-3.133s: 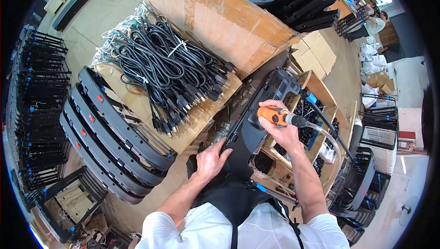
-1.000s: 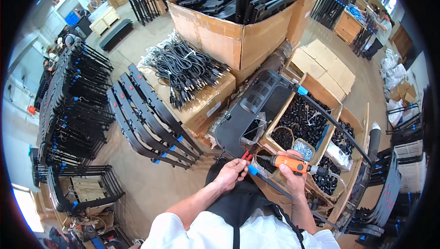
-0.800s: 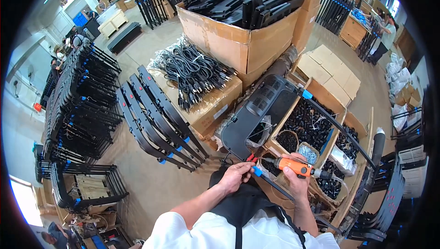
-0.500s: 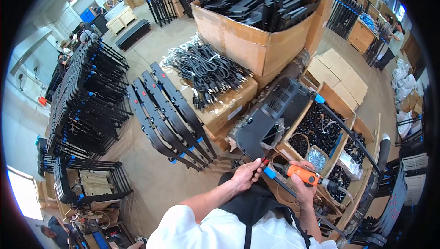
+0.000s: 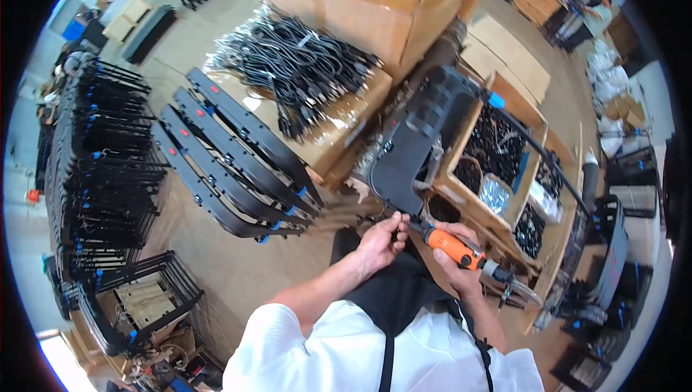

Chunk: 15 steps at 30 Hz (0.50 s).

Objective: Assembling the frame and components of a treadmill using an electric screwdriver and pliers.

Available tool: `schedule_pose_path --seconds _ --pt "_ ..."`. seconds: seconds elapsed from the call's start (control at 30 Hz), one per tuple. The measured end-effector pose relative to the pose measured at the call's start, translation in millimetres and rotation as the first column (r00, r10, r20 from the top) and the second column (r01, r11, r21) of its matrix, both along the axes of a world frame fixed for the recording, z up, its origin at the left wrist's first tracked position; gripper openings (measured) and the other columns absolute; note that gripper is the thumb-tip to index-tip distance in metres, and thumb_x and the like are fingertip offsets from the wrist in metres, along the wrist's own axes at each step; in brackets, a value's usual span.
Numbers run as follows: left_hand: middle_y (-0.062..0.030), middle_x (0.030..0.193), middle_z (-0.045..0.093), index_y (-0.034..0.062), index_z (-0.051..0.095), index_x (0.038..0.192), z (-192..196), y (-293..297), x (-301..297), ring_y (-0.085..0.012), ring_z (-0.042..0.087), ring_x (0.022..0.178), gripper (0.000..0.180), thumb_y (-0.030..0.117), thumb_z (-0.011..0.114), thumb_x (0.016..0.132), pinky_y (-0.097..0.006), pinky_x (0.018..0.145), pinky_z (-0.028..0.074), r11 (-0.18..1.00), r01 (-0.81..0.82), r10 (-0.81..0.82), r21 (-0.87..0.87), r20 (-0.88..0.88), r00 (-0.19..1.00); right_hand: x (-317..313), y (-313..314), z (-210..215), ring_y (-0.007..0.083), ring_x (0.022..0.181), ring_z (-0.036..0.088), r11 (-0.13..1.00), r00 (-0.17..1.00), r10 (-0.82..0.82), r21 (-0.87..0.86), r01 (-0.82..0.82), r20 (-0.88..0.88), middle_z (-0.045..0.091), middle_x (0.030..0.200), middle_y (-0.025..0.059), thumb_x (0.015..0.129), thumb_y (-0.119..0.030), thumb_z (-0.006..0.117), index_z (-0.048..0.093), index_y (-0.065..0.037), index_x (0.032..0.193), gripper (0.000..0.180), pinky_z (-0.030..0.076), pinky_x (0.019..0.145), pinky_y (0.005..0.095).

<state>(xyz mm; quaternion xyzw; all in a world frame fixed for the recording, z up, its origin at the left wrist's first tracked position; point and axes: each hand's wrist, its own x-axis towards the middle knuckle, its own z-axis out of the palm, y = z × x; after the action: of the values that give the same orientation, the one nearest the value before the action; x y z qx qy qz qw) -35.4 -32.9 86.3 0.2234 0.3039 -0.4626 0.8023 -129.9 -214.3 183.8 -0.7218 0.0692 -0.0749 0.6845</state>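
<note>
Gripping an orange screwdriver [image 5: 454, 245], the right hand [image 5: 455, 262] works beside a brown cardboard box [image 5: 375, 10]; left hand [image 5: 380, 239] pinches its tip.

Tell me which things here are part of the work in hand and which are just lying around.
In use:
- orange power screwdriver, held in right hand
- black panel, its lower end at left hand

Lying about:
- bundled black cables
- row of black frames
- big cardboard box
- tray of small dark parts
</note>
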Motion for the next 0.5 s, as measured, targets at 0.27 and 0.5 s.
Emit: schedule_pose_path --seconds 0.27,0.5 --pt "0.0043 0.081 0.056 0.009 0.064 0.119 -4 5 -2 -0.0088 0.049 0.068 0.028 0.035 0.055 0.112 -0.022 0.056 0.039 0.991 0.106 -0.114 -0.085 -0.093 0.989 -10 18 6 0.0299 0.127 0.065 0.989 0.997 -0.078 -0.131 0.074 -0.023 0.069 0.131 0.0177 0.086 0.001 0.079 0.059 -0.003 0.13 0.048 0.049 0.114 0.0464" --pt "0.0043 0.081 0.053 0.0095 0.065 0.121 4 6 -6 -0.0097 0.047 0.067 0.031 0.038 0.055 0.112 -0.024 0.058 0.039 0.979 0.189 -0.193 -0.072 -0.061 0.979 -17 26 10 0.0285 0.127 0.065 0.979 0.989 -0.135 -0.162 0.124 -0.056 0.069 0.131 0.0168 0.087 -0.001 0.079 0.059 -0.003 0.131 0.048 0.049 0.113 0.0438"
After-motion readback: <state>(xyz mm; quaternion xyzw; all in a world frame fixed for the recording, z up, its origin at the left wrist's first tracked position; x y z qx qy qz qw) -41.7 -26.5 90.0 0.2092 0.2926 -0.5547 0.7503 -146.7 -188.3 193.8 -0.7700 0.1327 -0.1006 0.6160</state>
